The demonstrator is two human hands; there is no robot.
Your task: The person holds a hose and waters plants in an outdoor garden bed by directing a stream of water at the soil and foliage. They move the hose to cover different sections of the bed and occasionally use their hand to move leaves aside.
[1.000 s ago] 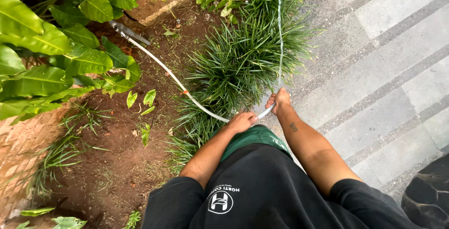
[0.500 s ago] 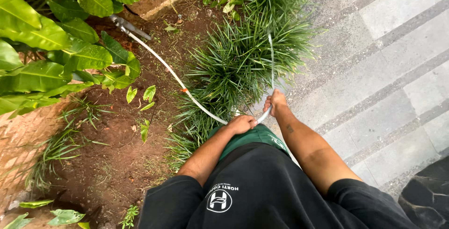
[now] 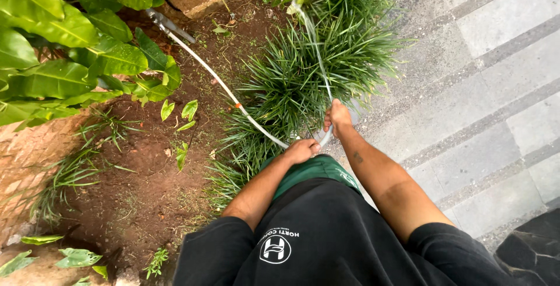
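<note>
Both hands grip one white garden hose: the left hand (image 3: pixel 302 149) is curled around it near the body, and the right hand (image 3: pixel 338 115) is closed on its bent end just ahead, the outlet hidden inside the fist. A thin water stream (image 3: pixel 315 46) arcs over the grass clump (image 3: pixel 303 76). The hose (image 3: pixel 221 84) runs away to the upper left, its far end lost under the broad leaves (image 3: pixel 64 46).

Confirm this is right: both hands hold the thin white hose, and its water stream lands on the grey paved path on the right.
Not quite. The head view shows the left hand and right hand gripping the thin white hose, but the water stream arcs over the clump of grassy green plants toward the garden bed, not onto the grey paved path.
</note>
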